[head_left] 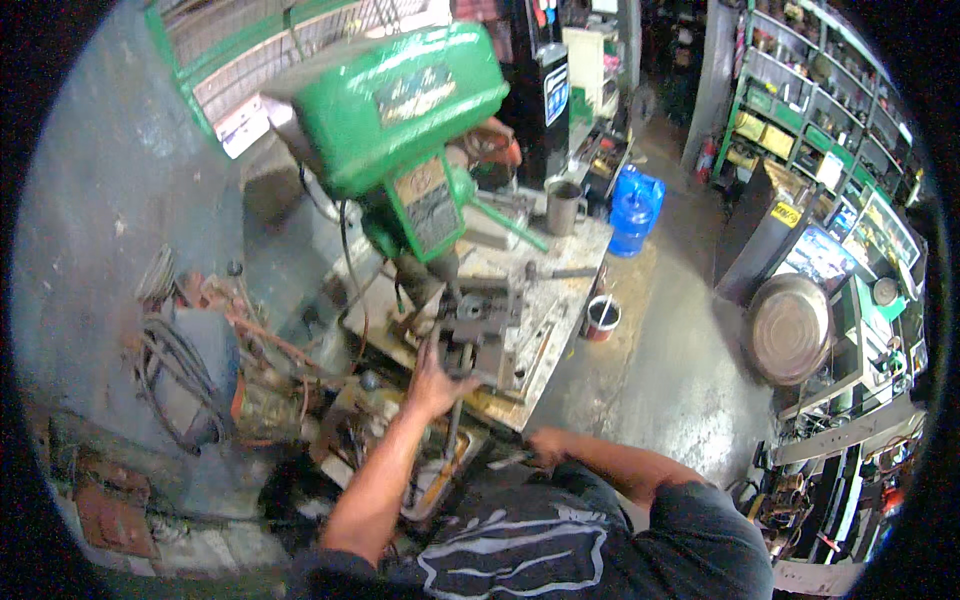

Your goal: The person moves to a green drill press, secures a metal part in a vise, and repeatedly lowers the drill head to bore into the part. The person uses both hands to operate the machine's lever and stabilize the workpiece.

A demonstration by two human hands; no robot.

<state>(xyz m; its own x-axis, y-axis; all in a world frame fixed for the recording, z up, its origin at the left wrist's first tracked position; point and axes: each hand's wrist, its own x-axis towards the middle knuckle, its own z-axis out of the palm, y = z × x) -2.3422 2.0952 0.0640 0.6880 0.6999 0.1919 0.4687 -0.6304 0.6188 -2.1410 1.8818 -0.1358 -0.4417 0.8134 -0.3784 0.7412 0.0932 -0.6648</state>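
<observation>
A green drill press [400, 110] stands ahead of me, its head above a worktable [560, 300]. Beneath the spindle lies a grey metal machine vise [485, 320]. My left hand [440, 387] grips the near end of this vise, thumb and fingers on either side of it. Low in front of my body, my right hand [546, 449] is closed. A small pale, flat piece [512, 460] shows beside its fingers; what it is I cannot make out. A hammer [560, 271] rests on the table beyond the vise.
A metal mug [565, 207] stands at the table's far corner. On the floor to the right are a blue water jug [635, 212] and a small paint bucket [602, 318]. Cables [180, 375] hang at the left. A round metal pan [790, 328] leans at the right.
</observation>
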